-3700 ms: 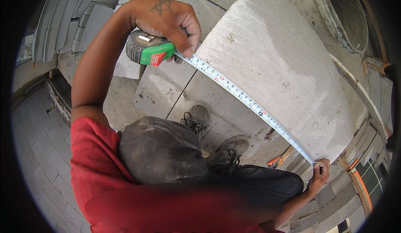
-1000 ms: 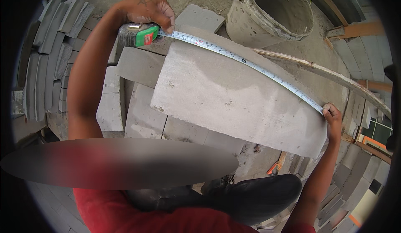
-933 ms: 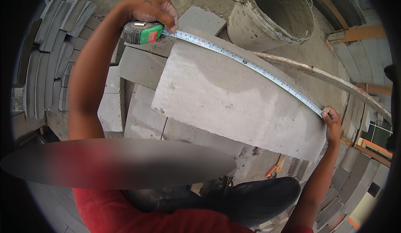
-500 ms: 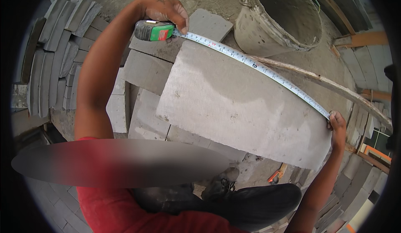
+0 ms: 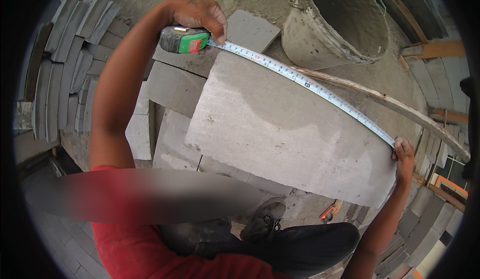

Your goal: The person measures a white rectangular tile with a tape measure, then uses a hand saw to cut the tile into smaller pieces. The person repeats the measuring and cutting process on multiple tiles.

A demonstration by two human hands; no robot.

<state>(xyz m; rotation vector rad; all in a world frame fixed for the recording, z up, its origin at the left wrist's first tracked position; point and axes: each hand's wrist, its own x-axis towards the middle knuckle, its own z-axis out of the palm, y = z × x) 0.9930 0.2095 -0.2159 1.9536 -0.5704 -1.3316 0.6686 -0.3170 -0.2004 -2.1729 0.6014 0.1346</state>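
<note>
While the left hand curls its fingers over the top of a green and grey tape measure case, clamped on it with the knuckles up and the fingertips pointing down toward the blade's mouth, the right hand pins the far end of the tape blade against the corner of a large grey stone slab. Its fingers are pressed together on that end, thumb side up, though the hook itself is hidden under them. The blade runs taut along the slab's upper edge, from the case at the slab's upper left corner down to the right hand at the upper right corner.

The left arm reaches well forward, bent at the elbow, its forearm rising from the red sleeve to the wrist, which bends over the case. The right forearm comes up from the lower edge, nearly straight, with the wrist cocked back at the slab's corner.

The slab lies tilted across smaller grey paving pieces, in front of the person's dark shoe and dark trouser leg. Beyond its upper edge a rough wooden stick lies on the ground, just behind the blade. A mortar-caked bucket stands near the stick's far end. At the left, stacked grey tiles lean in rows.
</note>
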